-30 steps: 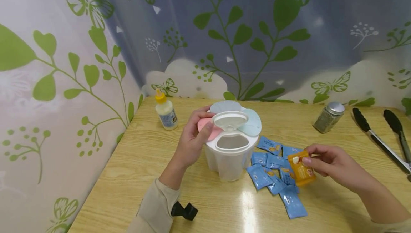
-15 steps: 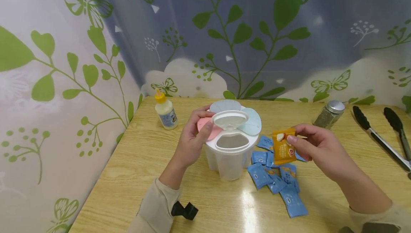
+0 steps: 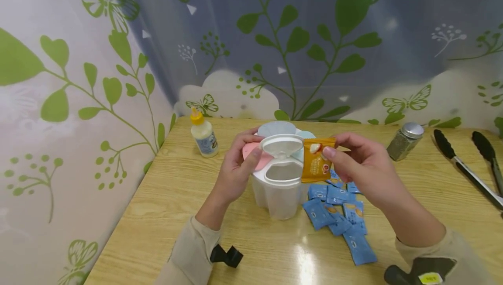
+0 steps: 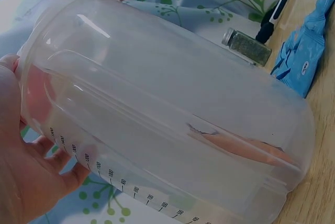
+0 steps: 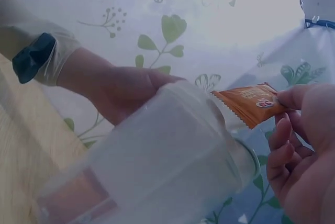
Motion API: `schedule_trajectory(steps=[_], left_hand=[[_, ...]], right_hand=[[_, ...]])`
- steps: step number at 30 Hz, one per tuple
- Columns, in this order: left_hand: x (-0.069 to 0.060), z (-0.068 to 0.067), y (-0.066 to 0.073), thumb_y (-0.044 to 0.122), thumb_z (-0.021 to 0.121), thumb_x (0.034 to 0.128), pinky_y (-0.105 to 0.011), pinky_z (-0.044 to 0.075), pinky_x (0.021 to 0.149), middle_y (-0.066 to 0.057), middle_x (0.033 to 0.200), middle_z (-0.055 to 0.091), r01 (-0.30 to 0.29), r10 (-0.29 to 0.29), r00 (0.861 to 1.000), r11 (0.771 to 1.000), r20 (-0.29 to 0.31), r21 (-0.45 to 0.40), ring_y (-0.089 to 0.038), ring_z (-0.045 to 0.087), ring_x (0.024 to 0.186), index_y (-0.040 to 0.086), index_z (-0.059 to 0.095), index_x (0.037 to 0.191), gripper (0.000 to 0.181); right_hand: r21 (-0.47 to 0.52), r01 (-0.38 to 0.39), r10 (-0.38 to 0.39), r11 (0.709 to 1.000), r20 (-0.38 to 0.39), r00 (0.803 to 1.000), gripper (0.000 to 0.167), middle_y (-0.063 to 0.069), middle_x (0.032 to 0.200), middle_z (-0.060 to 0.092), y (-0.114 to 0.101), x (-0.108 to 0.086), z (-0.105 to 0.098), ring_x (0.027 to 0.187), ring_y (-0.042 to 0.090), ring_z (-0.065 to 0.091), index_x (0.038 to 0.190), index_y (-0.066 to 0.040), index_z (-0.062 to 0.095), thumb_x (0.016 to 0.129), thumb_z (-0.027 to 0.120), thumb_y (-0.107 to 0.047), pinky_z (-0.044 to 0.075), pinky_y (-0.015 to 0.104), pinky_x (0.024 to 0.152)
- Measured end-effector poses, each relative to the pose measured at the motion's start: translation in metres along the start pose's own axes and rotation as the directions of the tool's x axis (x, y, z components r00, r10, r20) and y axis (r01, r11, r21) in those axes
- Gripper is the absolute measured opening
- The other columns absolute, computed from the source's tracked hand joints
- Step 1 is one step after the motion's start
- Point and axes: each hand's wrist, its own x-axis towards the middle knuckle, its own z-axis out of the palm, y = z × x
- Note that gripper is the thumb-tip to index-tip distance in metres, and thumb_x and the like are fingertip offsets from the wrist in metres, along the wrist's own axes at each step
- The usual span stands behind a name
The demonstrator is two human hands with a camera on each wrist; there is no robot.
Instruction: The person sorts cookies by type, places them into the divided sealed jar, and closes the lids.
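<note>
A clear plastic storage canister (image 3: pixel 280 204) with a white lid stands on the table; one flap (image 3: pixel 283 146) is raised over its front opening. My left hand (image 3: pixel 235 169) grips the canister's left rim, thumb over the pink flap (image 3: pixel 254 154). Between thumb and fingers of my right hand (image 3: pixel 367 167) is an orange snack packet (image 3: pixel 314 163), just right of the opening. The right wrist view has this snack packet (image 5: pixel 251 102) beside the lid. Through the canister wall an orange-brown packet (image 4: pixel 246 148) shows near the bottom in the left wrist view.
Several blue packets (image 3: pixel 339 215) lie right of the canister. Behind it to the left stands a yellow-capped glue bottle (image 3: pixel 205 139). A jar of dried herbs (image 3: pixel 404 143) and metal tongs (image 3: pixel 469 182) are at the right. Patterned curtains (image 3: pixel 220 49) border the table.
My right hand has carried the orange snack packet left and up, from over the blue packets to beside the canister's opening. The left hand keeps its grip on the canister.
</note>
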Motion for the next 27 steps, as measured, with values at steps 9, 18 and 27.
schedule_trajectory(steps=[9, 18, 27], left_hand=[[0.000, 0.002, 0.001, 0.026, 0.051, 0.1036, -0.027, 0.045, 0.109, -0.013, 0.151, 0.042, 0.006, -0.006, 1.000, 1.000, -0.002, 0.004, -0.027, 0.041, 0.141, -0.002, 0.051, 0.123, 0.034], [0.000, 0.002, 0.002, 0.030, 0.051, 0.1035, -0.030, 0.044, 0.111, -0.010, 0.151, 0.042, 0.021, -0.021, 1.000, 0.999, -0.001, 0.024, -0.023, 0.042, 0.141, -0.001, 0.051, 0.123, 0.037], [0.000, 0.002, 0.001, 0.029, 0.051, 0.1038, -0.030, 0.044, 0.110, -0.012, 0.151, 0.042, 0.017, -0.017, 1.000, 0.999, -0.006, 0.027, -0.026, 0.042, 0.142, -0.001, 0.051, 0.123, 0.036]], right_hand=[[0.020, 0.037, -0.037, 0.999, -0.011, 0.999, 0.013, -0.005, 0.079, 0.064, -0.008, 0.012, 0.021, 0.046, 0.015, 0.045, 0.100, -0.010, 0.067, 0.094, 0.065, 0.001, 0.033, 0.033, 0.037], [-0.167, 0.093, -0.079, 0.982, 0.088, 0.993, 0.007, -0.004, 0.076, 0.064, 0.002, 0.008, 0.022, 0.045, 0.013, 0.045, 0.098, -0.004, 0.068, 0.094, 0.065, 0.000, 0.040, 0.029, 0.040], [-0.166, 0.146, -0.134, 0.975, 0.083, 0.988, 0.015, -0.004, 0.082, 0.063, 0.009, 0.007, 0.020, 0.050, 0.013, 0.043, 0.099, -0.005, 0.070, 0.088, 0.070, 0.005, 0.036, 0.030, 0.043]])
